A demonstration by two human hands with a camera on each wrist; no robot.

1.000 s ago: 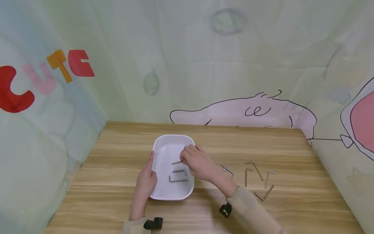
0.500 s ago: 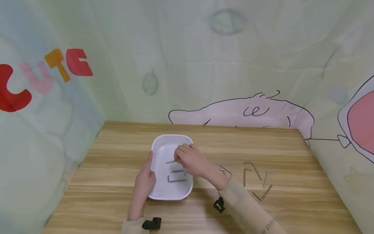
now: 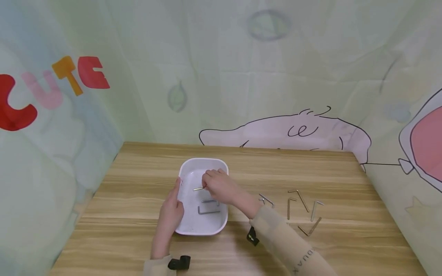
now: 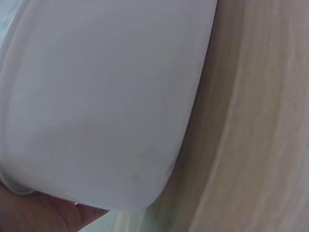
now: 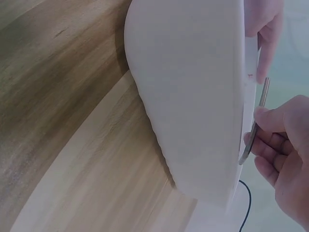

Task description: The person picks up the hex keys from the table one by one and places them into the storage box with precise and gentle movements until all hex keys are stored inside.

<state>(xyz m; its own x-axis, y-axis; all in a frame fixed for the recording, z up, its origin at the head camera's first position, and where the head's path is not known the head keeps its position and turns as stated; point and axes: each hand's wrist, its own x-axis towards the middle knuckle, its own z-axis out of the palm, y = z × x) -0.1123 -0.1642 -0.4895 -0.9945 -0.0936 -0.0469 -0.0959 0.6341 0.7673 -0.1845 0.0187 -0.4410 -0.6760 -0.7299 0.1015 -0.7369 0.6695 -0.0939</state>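
Note:
A white plastic tray (image 3: 193, 224) stands on the wooden table, and my left hand (image 3: 170, 211) grips its left side, with fingers along the rim. Over the tray, my right hand (image 3: 221, 186) pinches a metal hex key (image 5: 263, 96) between thumb and fingers. The key's free end points left in the head view. Beneath, on the tray floor, lie a grey hex key (image 3: 209, 212) and another one partly behind the right hand. The left wrist view is mostly filled by the tray's outer wall (image 4: 96, 106).
Several L-shaped hex keys lie loose on the table (image 3: 362, 237) to the right of the tray, among them a bronze-coloured one (image 3: 289, 210) and a silver one (image 3: 314, 212). A printed cloth (image 3: 221, 96) hangs behind the table.
My right hand has moved left, further over the tray, carrying the hex key. The left hand keeps its grip on the tray's side.

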